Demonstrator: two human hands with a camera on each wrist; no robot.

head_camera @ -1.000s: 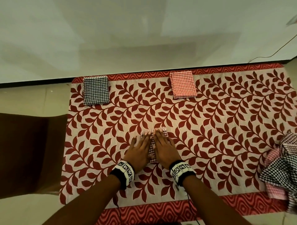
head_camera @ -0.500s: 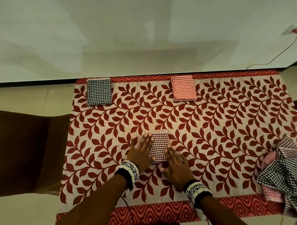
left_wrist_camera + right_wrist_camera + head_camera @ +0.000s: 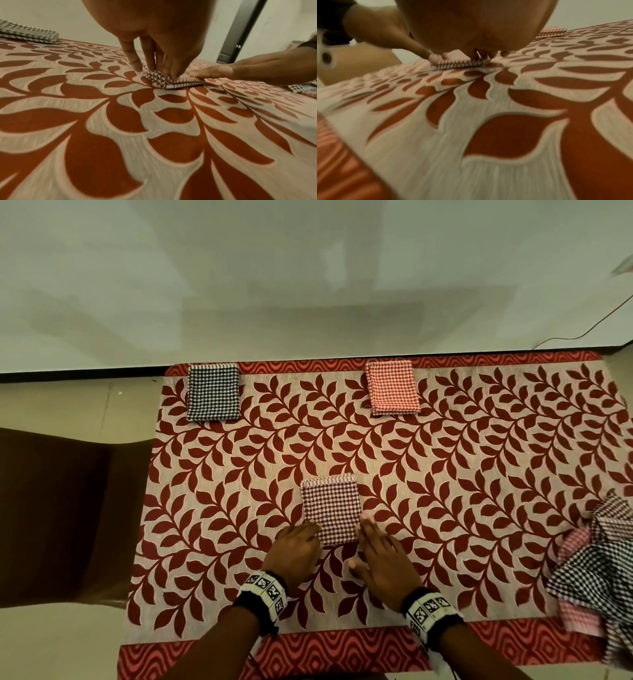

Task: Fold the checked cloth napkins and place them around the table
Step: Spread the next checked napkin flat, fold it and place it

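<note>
A folded maroon checked napkin (image 3: 331, 510) lies flat in the middle of the leaf-patterned tablecloth (image 3: 479, 474). My left hand (image 3: 298, 546) stands over its near left corner, and in the left wrist view the fingertips (image 3: 150, 67) press down on that corner (image 3: 171, 81). My right hand (image 3: 380, 556) lies flat on the cloth, fingers straight, touching the napkin's near right edge (image 3: 458, 64). Along the far edge lie a folded black checked napkin (image 3: 213, 392) and a folded red checked napkin (image 3: 392, 387).
A heap of unfolded checked napkins (image 3: 603, 570) sits at the table's right edge. A brown chair (image 3: 68, 515) stands against the left side. A thin cable (image 3: 599, 326) runs over the floor beyond the far right corner.
Both hands slid off the top of the maroon napkin toward me. The left now rests at its near left corner, the right beside its near right edge.
</note>
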